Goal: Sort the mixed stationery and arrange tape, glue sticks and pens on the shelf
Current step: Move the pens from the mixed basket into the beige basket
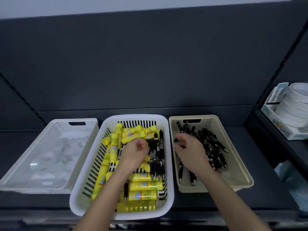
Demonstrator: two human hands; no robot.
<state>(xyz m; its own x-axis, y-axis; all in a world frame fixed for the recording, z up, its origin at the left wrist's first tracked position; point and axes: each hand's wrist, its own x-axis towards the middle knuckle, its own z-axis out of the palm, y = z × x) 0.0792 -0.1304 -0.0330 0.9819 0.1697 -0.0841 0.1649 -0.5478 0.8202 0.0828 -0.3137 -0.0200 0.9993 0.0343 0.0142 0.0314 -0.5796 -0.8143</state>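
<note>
1. Three baskets are standing side by side on the dark shelf (pixel 266 164), and the person is reaching over them with both bare arms.
2. The slotted white basket (pixel 136 116) is sitting in the middle. Yellow glue sticks (pixel 145 185) are lying in it in many directions, and a bunch of loose pens (pixel 157 164), black with silver tips, is lying along its right side.
3. The left hand (pixel 135 154) is hovering over the centre of this basket, just beside the upper ends of the loose pens. Its fingers are curling inward, but the view is not showing whether they are grasping anything, so its grip cannot be told.
4. The beige basket (pixel 191 117) is standing just beside the slotted one, on its right. A pile of pens (pixel 215 152), all black, is lying in it, mostly toward its right wall.
5. The right hand (pixel 190 152) is hanging over the left part of the beige basket. Its thumb and fingers are pinching a single pen (pixel 176 140), of which only a short dark end is showing past the fingertips.
6. The plain white basket (pixel 58 121) is standing on the left. Pale things (pixel 66 147) are lying inside it, but they are too blurred to name.
7. On the side shelf (pixel 298 147) at the far right, white tape rolls (pixel 293 107) are leaning together in an open box (pixel 283 132), well apart from both hands.
</note>
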